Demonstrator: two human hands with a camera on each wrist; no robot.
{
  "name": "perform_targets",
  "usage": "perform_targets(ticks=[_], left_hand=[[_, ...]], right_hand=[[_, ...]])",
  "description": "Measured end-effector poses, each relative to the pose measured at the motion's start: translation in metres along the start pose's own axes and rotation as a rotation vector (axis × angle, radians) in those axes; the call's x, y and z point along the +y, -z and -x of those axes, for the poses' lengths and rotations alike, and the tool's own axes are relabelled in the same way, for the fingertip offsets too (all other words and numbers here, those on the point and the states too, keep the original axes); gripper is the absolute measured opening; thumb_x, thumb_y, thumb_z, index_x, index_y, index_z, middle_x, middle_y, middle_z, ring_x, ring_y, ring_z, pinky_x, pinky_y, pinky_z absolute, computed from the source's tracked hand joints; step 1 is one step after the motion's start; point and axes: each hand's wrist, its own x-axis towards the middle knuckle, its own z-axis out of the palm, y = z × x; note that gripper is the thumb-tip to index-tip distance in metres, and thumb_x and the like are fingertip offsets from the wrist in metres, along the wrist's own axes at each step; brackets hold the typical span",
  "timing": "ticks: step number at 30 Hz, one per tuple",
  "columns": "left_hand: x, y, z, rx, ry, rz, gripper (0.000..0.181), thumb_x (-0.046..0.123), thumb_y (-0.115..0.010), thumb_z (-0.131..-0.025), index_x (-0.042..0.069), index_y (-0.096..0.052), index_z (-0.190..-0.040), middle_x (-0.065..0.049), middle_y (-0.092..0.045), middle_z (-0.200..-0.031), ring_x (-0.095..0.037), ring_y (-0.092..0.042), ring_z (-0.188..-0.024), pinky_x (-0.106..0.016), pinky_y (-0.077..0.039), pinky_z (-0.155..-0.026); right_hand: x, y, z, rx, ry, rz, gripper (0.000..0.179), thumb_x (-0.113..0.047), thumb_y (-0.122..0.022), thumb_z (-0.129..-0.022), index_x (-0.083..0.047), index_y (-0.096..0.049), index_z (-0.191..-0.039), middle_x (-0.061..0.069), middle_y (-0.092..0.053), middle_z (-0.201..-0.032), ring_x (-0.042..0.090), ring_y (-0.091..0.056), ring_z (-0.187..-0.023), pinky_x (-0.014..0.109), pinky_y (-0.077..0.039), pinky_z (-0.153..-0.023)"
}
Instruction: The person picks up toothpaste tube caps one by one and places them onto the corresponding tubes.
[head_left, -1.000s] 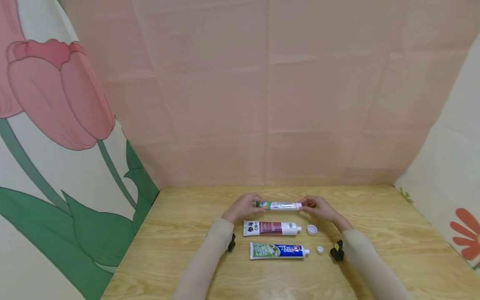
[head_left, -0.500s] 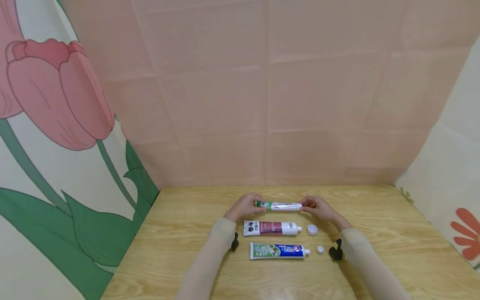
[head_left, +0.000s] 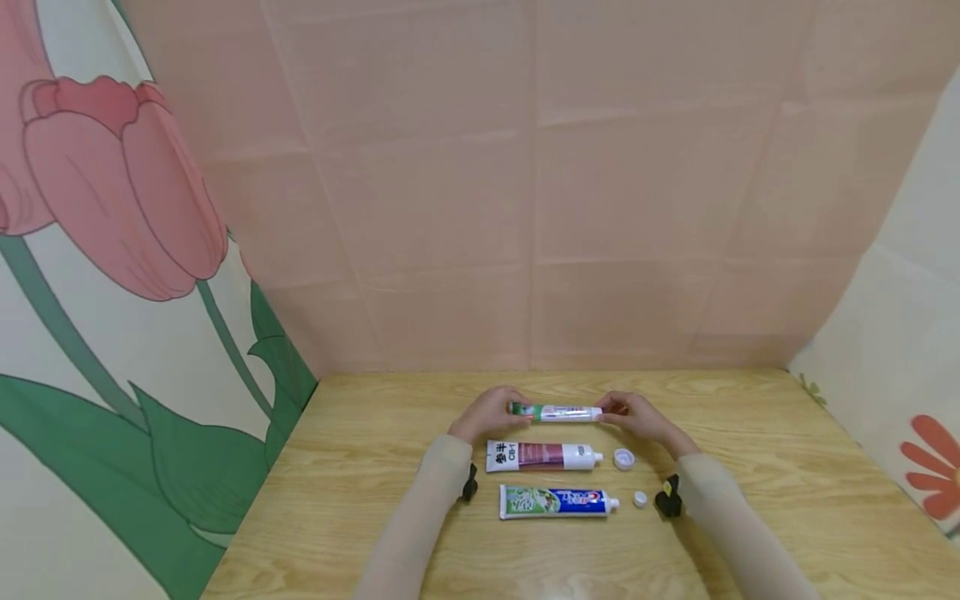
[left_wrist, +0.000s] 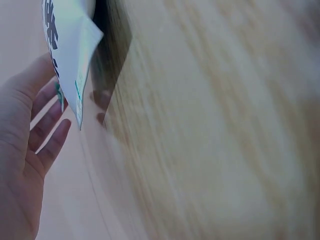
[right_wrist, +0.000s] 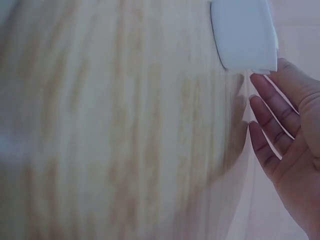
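Note:
At the back of the group, a white toothpaste tube with a green end lies crosswise between both hands. My left hand grips its green left end between thumb and fingers. At the other end, my right hand pinches the white cap with thumb and index finger. In the left wrist view, a white tube end with black characters partly covers the left hand's fingers. A white cap hides the right fingertips' pinch in the right wrist view, where the other fingers are spread.
Nearer lie an uncapped white-and-maroon toothpaste tube and an uncapped green-and-blue one. Beside their nozzles are a larger loose cap and a smaller one. The wooden table meets a pink cloth backdrop.
Both hands keep their hold on the rear toothpaste tube. The right wrist and forearm have shifted slightly left; the left forearm moved slightly right at first. The other tubes and caps stay put.

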Motion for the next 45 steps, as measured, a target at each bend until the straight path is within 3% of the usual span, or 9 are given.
perform_targets(ticks=[7, 18, 26, 33, 39, 45], left_hand=[[-0.003, -0.001, 0.001, -0.011, 0.005, -0.047, 0.033, 0.032, -0.072, -0.08, 0.023, -0.067, -0.111, 0.011, -0.064, -0.107, -0.008, -0.057, -0.097, -0.025, -0.046, -0.088], [-0.007, 0.002, 0.003, -0.032, 0.019, -0.056, 0.034, 0.033, -0.071, -0.08, 0.023, -0.067, -0.112, 0.009, -0.064, -0.108, -0.009, -0.058, -0.095, -0.022, -0.046, -0.083], [-0.007, 0.004, 0.005, -0.037, 0.029, -0.057, 0.033, 0.031, -0.072, -0.08, 0.021, -0.068, -0.11, 0.008, -0.064, -0.104, -0.008, -0.058, -0.09, -0.021, -0.047, -0.08], [-0.014, 0.005, 0.007, -0.033, 0.036, -0.083, 0.033, 0.033, -0.071, -0.08, 0.024, -0.067, -0.111, 0.01, -0.063, -0.108, -0.006, -0.057, -0.096, -0.024, -0.046, -0.086], [-0.018, 0.006, 0.005, -0.044, 0.037, -0.086, 0.034, 0.033, -0.07, -0.081, 0.024, -0.066, -0.114, 0.01, -0.063, -0.11, -0.008, -0.057, -0.097, -0.023, -0.046, -0.086], [-0.018, 0.007, 0.008, -0.056, 0.042, -0.077, 0.037, 0.032, -0.069, -0.082, 0.022, -0.064, -0.116, 0.009, -0.062, -0.111, -0.009, -0.056, -0.099, -0.025, -0.046, -0.088]], right_hand=[[0.022, -0.005, -0.006, -0.011, 0.04, 0.053, 0.016, -0.015, -0.063, -0.088, -0.005, -0.064, -0.101, 0.006, -0.065, -0.093, 0.013, -0.058, -0.084, 0.022, -0.048, -0.072], [0.026, -0.009, -0.012, 0.007, 0.046, 0.031, 0.017, -0.017, -0.066, -0.086, -0.008, -0.065, -0.1, 0.002, -0.066, -0.09, 0.011, -0.058, -0.081, 0.022, -0.049, -0.071], [0.025, -0.012, -0.014, -0.003, 0.031, 0.041, 0.018, -0.017, -0.065, -0.087, -0.006, -0.064, -0.1, 0.005, -0.065, -0.09, 0.012, -0.058, -0.081, 0.023, -0.049, -0.071], [0.018, -0.015, -0.018, -0.033, -0.018, 0.03, 0.019, -0.022, -0.065, -0.087, -0.01, -0.064, -0.101, 0.0, -0.063, -0.088, 0.011, -0.056, -0.079, 0.022, -0.048, -0.07], [0.019, -0.014, -0.02, -0.036, 0.017, 0.021, 0.018, -0.016, -0.065, -0.087, -0.005, -0.063, -0.102, 0.006, -0.064, -0.088, 0.014, -0.058, -0.08, 0.022, -0.048, -0.069], [0.023, -0.014, -0.018, -0.012, 0.042, 0.029, 0.022, -0.007, -0.062, -0.087, 0.004, -0.061, -0.106, 0.016, -0.065, -0.091, 0.027, -0.06, -0.083, 0.025, -0.049, -0.071]])
